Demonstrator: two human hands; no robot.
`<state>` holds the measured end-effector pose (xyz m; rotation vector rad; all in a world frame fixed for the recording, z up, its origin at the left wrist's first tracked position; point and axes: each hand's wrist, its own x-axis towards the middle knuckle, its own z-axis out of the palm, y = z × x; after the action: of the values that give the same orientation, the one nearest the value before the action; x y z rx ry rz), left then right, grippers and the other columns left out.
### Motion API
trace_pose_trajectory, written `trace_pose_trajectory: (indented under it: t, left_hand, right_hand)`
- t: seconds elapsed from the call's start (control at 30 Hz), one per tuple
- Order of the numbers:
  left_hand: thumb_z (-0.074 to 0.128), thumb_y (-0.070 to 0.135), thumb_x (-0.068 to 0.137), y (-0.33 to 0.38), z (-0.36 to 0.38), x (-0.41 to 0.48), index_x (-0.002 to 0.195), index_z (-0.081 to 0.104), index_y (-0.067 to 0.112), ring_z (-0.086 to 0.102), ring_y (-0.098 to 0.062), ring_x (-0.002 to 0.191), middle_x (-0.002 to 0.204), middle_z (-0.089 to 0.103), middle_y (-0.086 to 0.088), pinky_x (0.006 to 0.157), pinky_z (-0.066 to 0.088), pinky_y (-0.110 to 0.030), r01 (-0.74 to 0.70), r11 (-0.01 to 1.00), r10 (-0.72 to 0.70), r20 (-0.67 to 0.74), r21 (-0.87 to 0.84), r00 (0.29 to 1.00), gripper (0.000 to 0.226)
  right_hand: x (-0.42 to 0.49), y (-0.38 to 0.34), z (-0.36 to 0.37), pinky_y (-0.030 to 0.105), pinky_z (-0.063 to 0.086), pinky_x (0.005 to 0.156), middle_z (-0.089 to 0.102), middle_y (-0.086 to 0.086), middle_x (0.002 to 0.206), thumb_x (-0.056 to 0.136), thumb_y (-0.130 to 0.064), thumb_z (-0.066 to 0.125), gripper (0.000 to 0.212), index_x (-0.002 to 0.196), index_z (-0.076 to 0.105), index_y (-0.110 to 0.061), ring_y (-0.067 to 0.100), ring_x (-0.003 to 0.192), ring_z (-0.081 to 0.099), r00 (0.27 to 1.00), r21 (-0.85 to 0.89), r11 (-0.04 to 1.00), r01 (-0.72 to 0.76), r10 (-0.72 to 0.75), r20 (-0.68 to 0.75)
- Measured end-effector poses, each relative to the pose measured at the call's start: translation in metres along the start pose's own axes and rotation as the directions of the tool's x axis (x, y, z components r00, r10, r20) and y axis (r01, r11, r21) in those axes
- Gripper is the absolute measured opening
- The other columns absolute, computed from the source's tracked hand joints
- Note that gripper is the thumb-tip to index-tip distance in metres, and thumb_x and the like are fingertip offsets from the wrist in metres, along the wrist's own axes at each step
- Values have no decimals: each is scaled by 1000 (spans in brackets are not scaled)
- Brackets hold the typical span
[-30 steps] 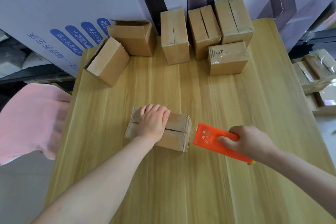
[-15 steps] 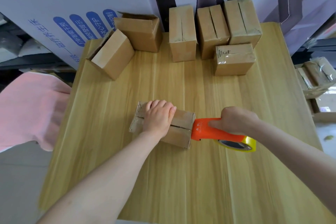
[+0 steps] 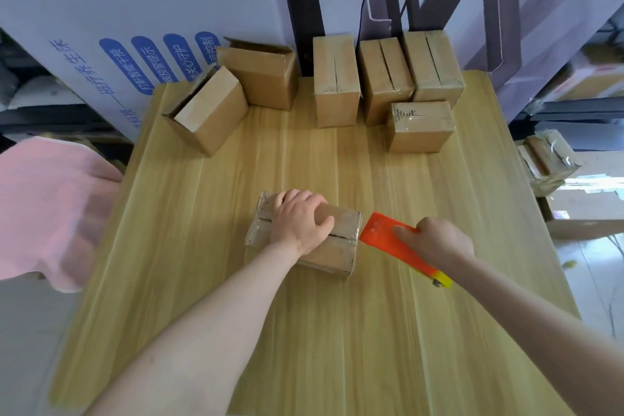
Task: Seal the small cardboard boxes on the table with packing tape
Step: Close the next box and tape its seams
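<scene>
table [image 3: 304, 331]: pale wood-grain, smooth, satin | small boxes [image 3: 336, 83]: matt brown cardboard | taped box [image 3: 420, 127]: glossy clear film | dispenser [image 3: 388, 240]: smooth orange plastic | cloth [image 3: 44, 206]: soft pink

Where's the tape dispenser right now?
Head view, right of centre: the orange tape dispenser is in the right hand, its tip at the right end of the box under the left hand.

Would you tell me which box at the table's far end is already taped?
The low box in front of the tall boxes; only its top shines with tape.
</scene>
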<state>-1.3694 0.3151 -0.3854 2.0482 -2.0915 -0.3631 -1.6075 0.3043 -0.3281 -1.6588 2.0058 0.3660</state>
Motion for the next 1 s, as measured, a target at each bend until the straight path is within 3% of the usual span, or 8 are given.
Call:
trace_pose_trajectory:
  t: [0.1, 0.23, 0.33, 0.43, 0.57, 0.67, 0.73, 1.0]
  left_hand:
    - [44, 54, 85, 0, -1, -15, 107, 59, 33, 47, -15, 111, 109, 58, 14, 110, 21, -36, 99, 995, -98, 47, -9, 994, 34]
    - [42, 60, 89, 7, -13, -44, 123, 56, 30, 45, -18, 124, 127, 57, 8, 110, 26, -41, 416, 909, -417, 119, 36, 901, 47]
    - [40, 55, 92, 15, -27, -64, 129, 52, 19, 49, -23, 123, 131, 56, -1, 99, 40, -39, 542, 841, -520, 273, -6, 809, 53]
    - [41, 49, 92, 14, -31, -89, 136, 45, 16, 50, -25, 122, 135, 53, -4, 96, 43, -38, 602, 793, -540, 345, -97, 767, 55]
    - [55, 34, 88, 23, -61, -81, 129, 52, 17, 53, -18, 113, 120, 58, 0, 87, 44, -30, 464, 828, -418, 203, -316, 885, 44]
    - [46, 38, 98, 51, -122, -62, 115, 65, 12, 61, -13, 89, 104, 70, -2, 75, 45, -26, 450, 495, -333, 317, -743, 888, 36]
    - [36, 47, 101, 67, -159, -59, 107, 68, 14, 66, -16, 86, 98, 73, -5, 75, 49, -29, 453, 307, -171, 420, -837, 891, 46]
    - [48, 35, 98, 82, -207, -68, 97, 75, 15, 65, -16, 90, 100, 74, -6, 79, 45, -31, 312, 256, -41, 312, -915, 949, 33]
  right_hand:
    - [-21, 23, -7, 30, 46, 53, 61, 4, 62, 89, -59, 49, 55, 69, 61, -9, 23, 60, 60, 995, 280, 959, 38, -10, -102]
    - [-58, 33, -20, 48, 54, 44, 64, 19, 61, 90, -44, 61, 45, 73, 66, -4, 37, 49, 62, 988, 685, 715, 139, -51, -147]
    - [-86, 25, -35, 39, 50, 36, 61, 19, 60, 92, -35, 61, 36, 81, 67, -2, 30, 41, 59, 987, 842, 515, 159, -102, -125]
    - [-105, 17, -45, 33, 49, 38, 62, 20, 62, 93, -33, 59, 34, 83, 66, -1, 27, 42, 59, 974, 872, 442, 213, -170, -151]
    - [-121, 10, -54, 35, 51, 38, 62, 20, 63, 94, -30, 57, 34, 85, 66, 1, 27, 46, 60, 953, 863, 418, 282, -229, -201]
    - [-130, 6, -61, 42, 53, 40, 61, 22, 65, 93, -30, 57, 32, 88, 67, 1, 32, 48, 59, 933, 861, 384, 334, -265, -244]
    - [-136, 3, -66, 43, 53, 42, 60, 20, 65, 93, -28, 58, 28, 86, 68, -3, 32, 49, 59, 923, 853, 377, 360, -275, -268]
    - [-152, -5, -73, 49, 52, 41, 61, 10, 60, 92, -24, 61, 21, 78, 68, -11, 25, 46, 60, 893, 779, 448, 438, -315, -321]
